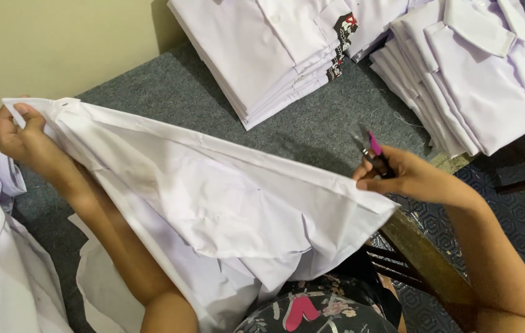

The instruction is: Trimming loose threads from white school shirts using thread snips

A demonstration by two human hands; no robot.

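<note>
White cotton shirt (213,209) stretching taut across the lap, between both hands. Left hand (19,139) pinching one corner of the shirt's edge with fingers closed. Right hand (407,176) gripping the other end while also clutching what is probably a pink-handled thread snipper (373,154). Resting beyond on grey table (311,123): folded shirt stacks (287,49).

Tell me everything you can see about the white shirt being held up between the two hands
The shirt is plain white, of thin woven cloth, creased and unfolded. Its hemmed edge is stretched taut from the left hand, which pinches one corner, to the right hand, which grips the other end along with a small pink-handled tool. The rest drapes over the left forearm and lap, above a grey-covered table.
</note>
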